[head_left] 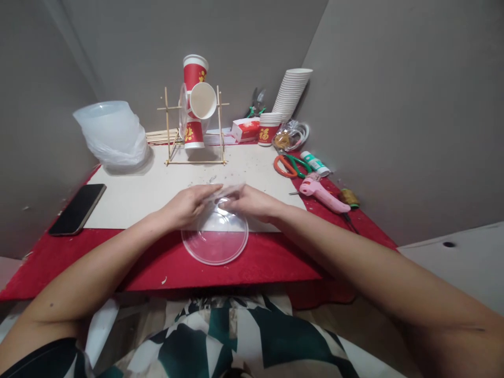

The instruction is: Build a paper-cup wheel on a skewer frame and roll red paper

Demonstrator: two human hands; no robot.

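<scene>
A clear round plastic lid (214,247) lies low in front of me, across the front edge of a pale board (126,205). My left hand (192,205) curls around the lid's far left side, fingers bent inward. On the other side my right hand (252,202) is closed, with its thumb over the lid's far part. Between the fingertips shows a crumpled, see-through plastic edge (233,190); whether it belongs to the lid I cannot tell. Beyond my hands stands a stick frame (196,163) carrying red and white paper cups (194,134) around a clear disc.
At left are a phone (77,209) and a bagged stack of translucent tubs (114,136). On the right lie orange and green handled scissors (291,165), a glue stick (315,164), a pink glue gun (325,194) and a thread spool (349,198). Stacked cups (291,94) lean behind.
</scene>
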